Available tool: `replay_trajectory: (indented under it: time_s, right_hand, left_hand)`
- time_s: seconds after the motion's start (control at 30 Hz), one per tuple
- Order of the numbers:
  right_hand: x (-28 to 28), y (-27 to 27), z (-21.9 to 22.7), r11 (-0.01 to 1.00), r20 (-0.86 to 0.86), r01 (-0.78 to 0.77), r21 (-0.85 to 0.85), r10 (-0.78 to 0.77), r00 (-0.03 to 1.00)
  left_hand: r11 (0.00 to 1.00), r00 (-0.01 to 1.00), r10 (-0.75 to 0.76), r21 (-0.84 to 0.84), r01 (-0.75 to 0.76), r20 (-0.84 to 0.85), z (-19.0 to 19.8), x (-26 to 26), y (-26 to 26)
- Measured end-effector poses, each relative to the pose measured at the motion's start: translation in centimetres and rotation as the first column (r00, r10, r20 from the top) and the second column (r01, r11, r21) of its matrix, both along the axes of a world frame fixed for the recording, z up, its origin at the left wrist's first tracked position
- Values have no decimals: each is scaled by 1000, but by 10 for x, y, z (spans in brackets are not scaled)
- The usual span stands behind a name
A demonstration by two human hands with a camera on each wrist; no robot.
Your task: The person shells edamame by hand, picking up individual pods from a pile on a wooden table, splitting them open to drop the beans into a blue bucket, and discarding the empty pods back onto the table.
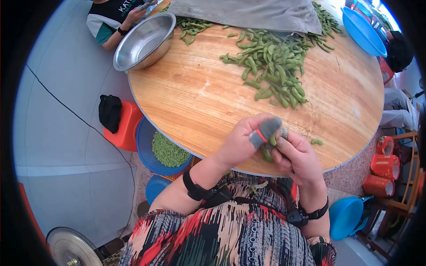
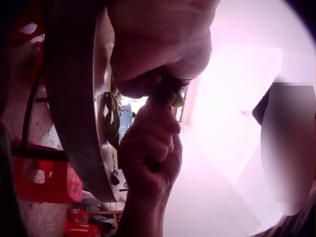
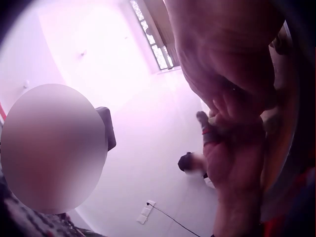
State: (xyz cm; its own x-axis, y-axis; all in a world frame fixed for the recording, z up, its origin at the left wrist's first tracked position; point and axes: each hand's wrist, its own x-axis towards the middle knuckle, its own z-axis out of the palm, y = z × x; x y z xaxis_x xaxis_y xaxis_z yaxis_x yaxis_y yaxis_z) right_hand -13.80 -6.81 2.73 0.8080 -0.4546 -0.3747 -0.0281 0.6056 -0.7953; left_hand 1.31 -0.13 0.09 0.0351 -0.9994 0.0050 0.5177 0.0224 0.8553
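Observation:
Both hands meet over the near edge of the round wooden table. My left hand (image 1: 242, 139) has a grey cover (image 1: 270, 127) with a red band on its thumb, and it grips a green soybean pod (image 1: 267, 154). Close against it, my right hand (image 1: 304, 157) pinches the pod between thumb and curled fingers, with a cover (image 1: 284, 132) on a digit. In the left wrist view a bit of green pod (image 2: 178, 98) shows between the hands; most of it is hidden by fingers. A large heap of pods (image 1: 277, 62) lies farther up the table.
A metal colander (image 1: 145, 42) stands at the table's left edge, near another person's arm. Below that edge, a blue basin (image 1: 144, 148) holds shelled beans (image 1: 168, 150) beside a red stool (image 1: 126, 126). Grey cloth (image 1: 248, 13) covers part of the heap. One small pod (image 1: 317, 142) lies right of my hands.

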Motion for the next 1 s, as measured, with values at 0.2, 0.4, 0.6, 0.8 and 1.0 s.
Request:
replay_trajectory:
  time_s: [0.2,0.4,0.6,0.8,1.0]
  right_hand:
    - [6,-5,-5,840,-157,34,-542,-141,977]
    - [6,-17,9,985,-133,-79,-155,59,989]
    - [63,-58,2,277,-283,-224,-934,-198,938]
    - [87,-45,-5,-140,-450,-587,-797,-511,732]
    - [34,-39,5,-7,-282,-319,-948,-447,849]
  left_hand:
    - [985,977,157,43,-165,146,5,1,2]
    - [993,990,107,55,-102,-97,6,15,12]
    - [979,954,188,-27,-200,-233,-17,30,11]
    - [983,967,59,156,-100,247,10,18,31]
    - [989,899,-121,133,71,420,3,5,32]
